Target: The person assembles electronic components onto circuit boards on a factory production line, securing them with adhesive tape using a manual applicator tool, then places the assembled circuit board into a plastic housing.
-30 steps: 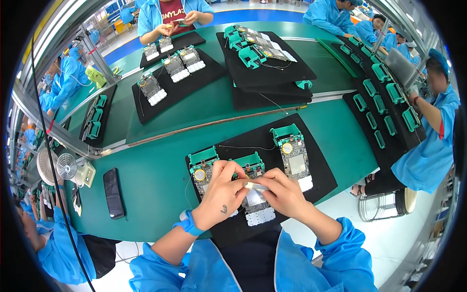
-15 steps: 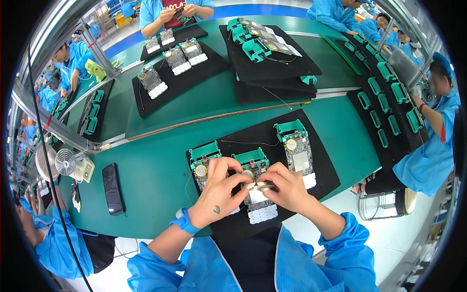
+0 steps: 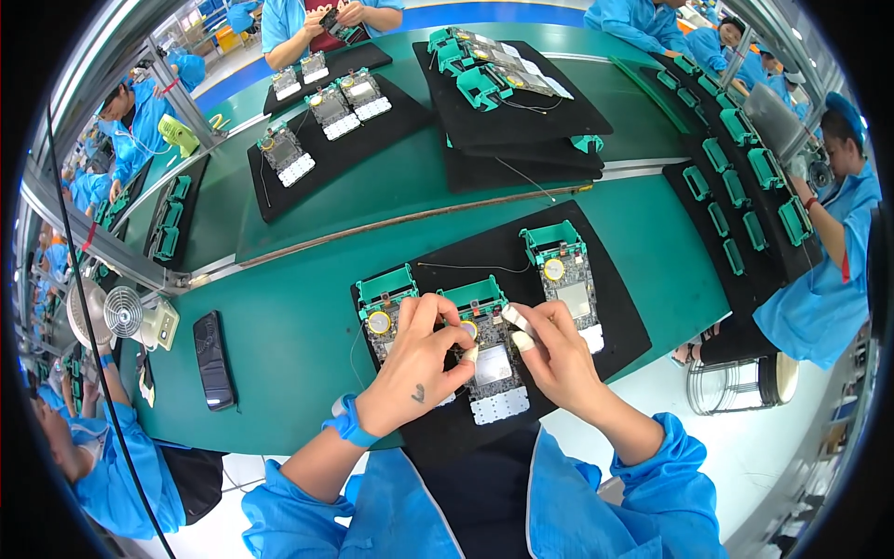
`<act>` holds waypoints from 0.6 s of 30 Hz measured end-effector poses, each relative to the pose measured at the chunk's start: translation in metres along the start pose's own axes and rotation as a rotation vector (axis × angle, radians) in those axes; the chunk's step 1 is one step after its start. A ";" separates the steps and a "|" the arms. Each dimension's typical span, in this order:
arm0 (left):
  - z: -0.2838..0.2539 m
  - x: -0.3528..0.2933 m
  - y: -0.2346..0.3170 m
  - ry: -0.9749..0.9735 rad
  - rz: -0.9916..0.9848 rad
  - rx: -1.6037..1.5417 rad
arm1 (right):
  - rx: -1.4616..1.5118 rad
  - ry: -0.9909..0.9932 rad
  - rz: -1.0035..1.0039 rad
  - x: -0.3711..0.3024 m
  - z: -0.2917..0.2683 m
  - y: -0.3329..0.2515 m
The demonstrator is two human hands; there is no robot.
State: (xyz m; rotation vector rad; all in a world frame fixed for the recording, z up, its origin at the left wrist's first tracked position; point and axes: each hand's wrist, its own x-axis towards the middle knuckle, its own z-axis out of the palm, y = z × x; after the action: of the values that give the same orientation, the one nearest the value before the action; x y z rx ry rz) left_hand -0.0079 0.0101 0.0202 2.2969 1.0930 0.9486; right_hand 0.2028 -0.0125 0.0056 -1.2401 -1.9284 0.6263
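Observation:
The middle circuit board [image 3: 492, 363] lies on a black mat, with a green plastic frame [image 3: 475, 296] at its far end and a white plate at its near end. Over its left side, my left hand [image 3: 417, 359] is closed in a pinch beside the round yellow-rimmed coin cell; what it pinches, if anything, is hidden. My right hand [image 3: 563, 359] is at the board's right edge, index finger and thumb apart in white finger cots, with nothing visible between them. A left board [image 3: 380, 343] is partly behind my left hand. The right board [image 3: 571, 293] lies uncovered.
A phone [image 3: 215, 361] and a small fan [image 3: 130, 312] are at the left. Beyond the ledge lie more boards on a black mat [image 3: 391, 149] and stacked mats [image 3: 521, 177]. Green frames [image 3: 734, 186] fill mats at right, near a seated co-worker [image 3: 819, 279].
My hands were together over the middle board with fingertips meeting. My right hand has drawn away to the right and its fingers have parted. The left stays pinched. The view shifted slightly.

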 end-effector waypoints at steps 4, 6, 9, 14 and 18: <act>-0.001 0.001 0.002 -0.062 -0.073 -0.031 | -0.053 0.022 0.062 -0.007 -0.003 -0.004; 0.000 0.001 0.002 -0.061 -0.081 -0.025 | -0.060 0.038 0.053 -0.010 -0.004 -0.004; 0.000 0.001 0.002 -0.060 -0.096 -0.034 | -0.075 0.046 0.023 -0.014 -0.004 -0.002; -0.001 0.002 0.006 -0.059 -0.112 -0.025 | -0.087 -0.010 0.030 -0.020 -0.007 -0.002; -0.001 0.002 0.006 -0.052 -0.109 -0.019 | -0.153 -0.020 -0.027 -0.023 -0.008 0.001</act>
State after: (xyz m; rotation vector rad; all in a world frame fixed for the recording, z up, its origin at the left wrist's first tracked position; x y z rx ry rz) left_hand -0.0046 0.0081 0.0257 2.2094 1.1691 0.8486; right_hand 0.2150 -0.0330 0.0024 -1.3027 -2.0374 0.4859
